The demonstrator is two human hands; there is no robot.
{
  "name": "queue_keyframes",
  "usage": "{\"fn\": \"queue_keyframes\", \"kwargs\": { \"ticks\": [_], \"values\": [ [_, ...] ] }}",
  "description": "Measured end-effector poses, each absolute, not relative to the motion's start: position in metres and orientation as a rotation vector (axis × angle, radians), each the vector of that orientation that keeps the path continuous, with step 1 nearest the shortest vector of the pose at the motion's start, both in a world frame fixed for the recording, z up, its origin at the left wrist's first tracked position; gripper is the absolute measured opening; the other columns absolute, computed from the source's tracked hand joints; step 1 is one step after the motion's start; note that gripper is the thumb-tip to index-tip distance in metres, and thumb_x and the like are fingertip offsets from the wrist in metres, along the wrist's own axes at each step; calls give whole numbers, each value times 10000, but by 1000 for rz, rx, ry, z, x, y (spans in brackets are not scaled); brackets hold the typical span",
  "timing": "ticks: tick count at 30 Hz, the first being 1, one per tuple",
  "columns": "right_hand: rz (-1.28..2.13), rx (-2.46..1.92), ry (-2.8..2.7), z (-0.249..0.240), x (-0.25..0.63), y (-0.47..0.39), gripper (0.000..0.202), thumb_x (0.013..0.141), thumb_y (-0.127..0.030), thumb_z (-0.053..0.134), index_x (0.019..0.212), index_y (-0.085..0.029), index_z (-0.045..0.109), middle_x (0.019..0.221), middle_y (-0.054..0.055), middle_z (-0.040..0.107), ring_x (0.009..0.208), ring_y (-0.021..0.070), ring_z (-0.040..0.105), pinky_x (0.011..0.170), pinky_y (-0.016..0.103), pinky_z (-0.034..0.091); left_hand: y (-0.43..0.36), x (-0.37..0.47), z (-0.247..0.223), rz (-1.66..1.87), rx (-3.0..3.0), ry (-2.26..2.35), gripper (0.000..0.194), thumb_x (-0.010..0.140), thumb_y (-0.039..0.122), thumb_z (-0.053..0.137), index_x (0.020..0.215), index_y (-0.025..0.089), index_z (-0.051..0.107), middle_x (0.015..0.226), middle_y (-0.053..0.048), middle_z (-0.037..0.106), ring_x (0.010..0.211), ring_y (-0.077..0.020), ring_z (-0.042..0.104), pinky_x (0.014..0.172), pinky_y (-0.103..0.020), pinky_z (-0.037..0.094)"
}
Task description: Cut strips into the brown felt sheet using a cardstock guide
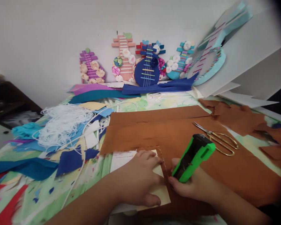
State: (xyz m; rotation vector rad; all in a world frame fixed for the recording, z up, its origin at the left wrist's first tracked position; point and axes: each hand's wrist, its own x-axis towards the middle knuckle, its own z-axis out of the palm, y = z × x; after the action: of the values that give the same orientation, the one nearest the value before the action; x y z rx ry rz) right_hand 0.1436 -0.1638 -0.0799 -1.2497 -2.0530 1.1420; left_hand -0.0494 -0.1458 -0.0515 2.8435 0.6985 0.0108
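Note:
My left hand (142, 178) lies flat with fingers spread on a cream card (162, 190), pressing it over white paper and the brown sheet (131, 134). My right hand (194, 187) grips a green and black handheld tool (193, 159) that stands tilted just right of the card. Its lower end is hidden by my fingers, so its exact kind is unclear. A dashed line runs on the brown sheet along the card's top and right edges. Gold-handled scissors (217, 139) lie on the brown sheet beyond my right hand, blades pointing to the upper left.
Tangled white cord (63, 126) and coloured paper scraps (70, 161) cover the table's left side. Decorated paper instruments (147, 70) lean against the wall; a larger light-blue one (209, 61) stands at right. Torn brown pieces (243, 118) lie at the right.

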Motion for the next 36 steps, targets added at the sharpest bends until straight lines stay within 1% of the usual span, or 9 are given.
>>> {"fn": "queue_keyframes", "kwargs": {
  "ticks": [5, 7, 11, 17, 21, 25, 30, 36],
  "values": [
    [1116, -1274, -2050, -82, 144, -163, 190, 669, -254, 506, 583, -196, 347, 527, -50, 385, 469, 79, 387, 423, 196, 314, -145, -50, -53, 2, 2851, 696, 360, 663, 482, 625, 968, 290, 611, 1196, -81, 426, 1117, -322, 326, 900, -467, 246],
    [1117, -1291, -2026, -82, 145, -163, 207, 677, -275, 512, 581, -196, 347, 526, -49, 387, 473, 82, 392, 429, 200, 315, -145, -50, -53, 5, 2850, 689, 372, 669, 476, 622, 989, 289, 602, 1204, -85, 420, 1118, -322, 326, 899, -469, 246],
    [1188, -1321, -1925, -84, 146, -162, 251, 683, -323, 533, 575, -197, 344, 506, -57, 365, 463, 81, 373, 424, 200, 307, -144, -49, -52, 16, 2846, 681, 405, 676, 483, 615, 1038, 306, 579, 1206, -83, 413, 1107, -321, 335, 889, -477, 254],
    [1291, -1273, -1781, -88, 152, -160, 262, 667, -359, 536, 583, -196, 349, 530, -50, 365, 478, 88, 375, 428, 206, 319, -144, -49, -51, 19, 2843, 679, 402, 656, 461, 651, 1025, 315, 586, 1201, -68, 418, 1087, -302, 352, 887, -454, 267],
    [1306, -1195, -1860, -88, 152, -159, 256, 669, -329, 544, 579, -193, 347, 525, -46, 383, 477, 87, 382, 425, 203, 313, -144, -49, -51, 17, 2859, 665, 371, 661, 469, 647, 986, 297, 602, 1187, -74, 433, 1082, -302, 363, 879, -447, 280],
    [1245, -1130, -1941, -87, 150, -160, 238, 679, -288, 535, 583, -193, 339, 525, -52, 386, 472, 78, 385, 421, 190, 315, -144, -49, -52, 33, 2865, 670, 373, 663, 474, 648, 991, 302, 597, 1196, -68, 433, 1090, -301, 361, 886, -446, 272],
    [1142, -1178, -2040, -82, 148, -163, 197, 679, -234, 514, 575, -189, 352, 539, -46, 408, 487, 80, 418, 429, 185, 337, -143, -49, -52, 19, 2852, 670, 376, 662, 479, 647, 993, 308, 595, 1197, -61, 430, 1104, -304, 345, 892, -458, 258],
    [1130, -1190, -2112, -77, 146, -167, 80, 669, -221, 514, 634, -175, 459, 592, -17, 495, 537, 104, 497, 488, 204, 397, -142, -50, -51, 0, 2815, 677, 366, 662, 470, 646, 990, 316, 596, 1233, -42, 399, 1100, -301, 339, 890, -465, 257]
  ]
}}
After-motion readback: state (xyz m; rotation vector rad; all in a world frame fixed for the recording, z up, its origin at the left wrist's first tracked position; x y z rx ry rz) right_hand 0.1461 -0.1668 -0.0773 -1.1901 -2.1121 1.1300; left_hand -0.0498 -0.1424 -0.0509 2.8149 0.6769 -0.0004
